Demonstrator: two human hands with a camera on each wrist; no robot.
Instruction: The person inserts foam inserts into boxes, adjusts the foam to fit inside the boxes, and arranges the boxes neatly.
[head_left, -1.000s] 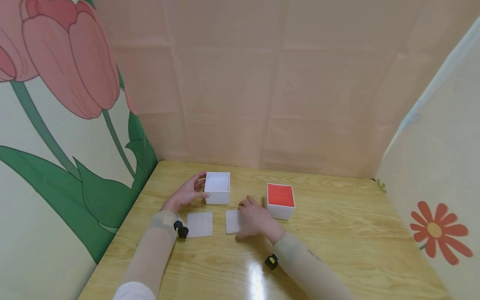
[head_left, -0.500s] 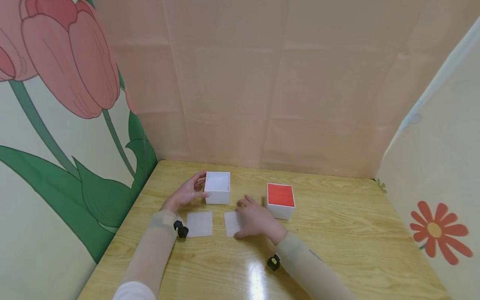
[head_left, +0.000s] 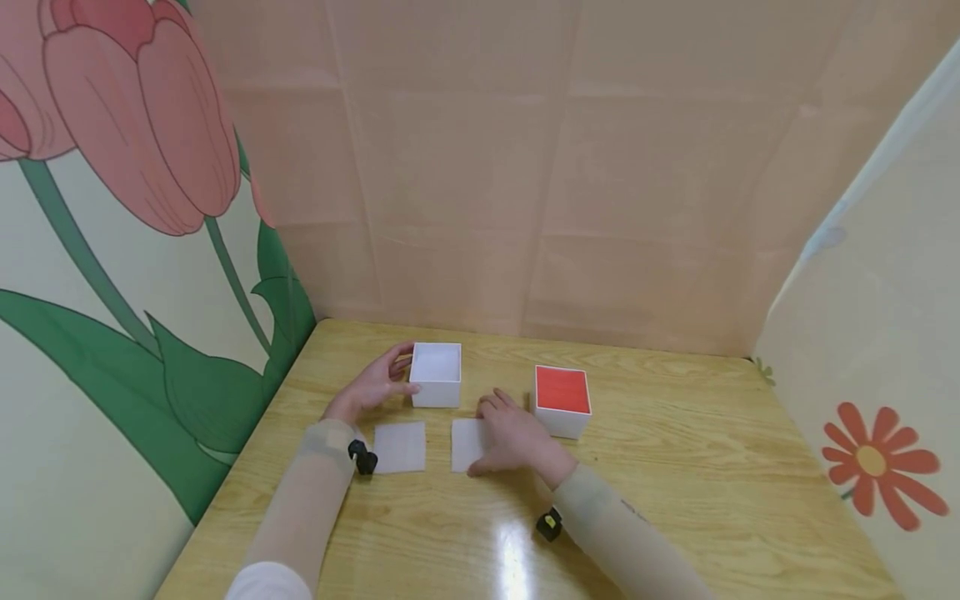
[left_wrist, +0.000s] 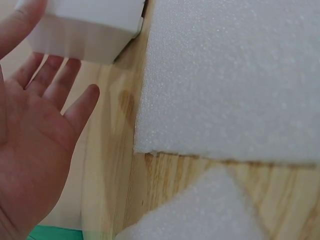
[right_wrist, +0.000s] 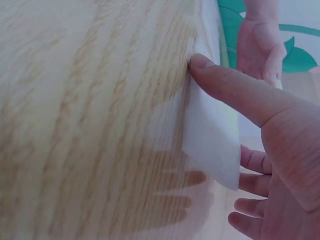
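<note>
My left hand (head_left: 371, 385) holds the left side of an open white box (head_left: 437, 394), thumb at its near corner and fingers along the far part of that side. In the left wrist view, the fingers reach up to the white box (left_wrist: 80, 42). My right hand (head_left: 517, 437) spans a thin white foam sheet (head_left: 467, 444), its thumb at the near edge and fingertips at the far edge. The right wrist view shows this foam sheet (right_wrist: 212, 130) between thumb and fingers, low over the table. Another square foam sheet (head_left: 400, 447) lies to its left.
A white box with a red top (head_left: 562, 396) stands beyond my right hand. A further foam piece (left_wrist: 200, 215) shows in the left wrist view by the square sheet. The wooden table (head_left: 720, 467) meets a pink backdrop (head_left: 487, 208) at its far edge.
The foam sheet under my right hand shifted slightly toward me, then slightly back, with the hand. My left hand keeps its place on the white box.
</note>
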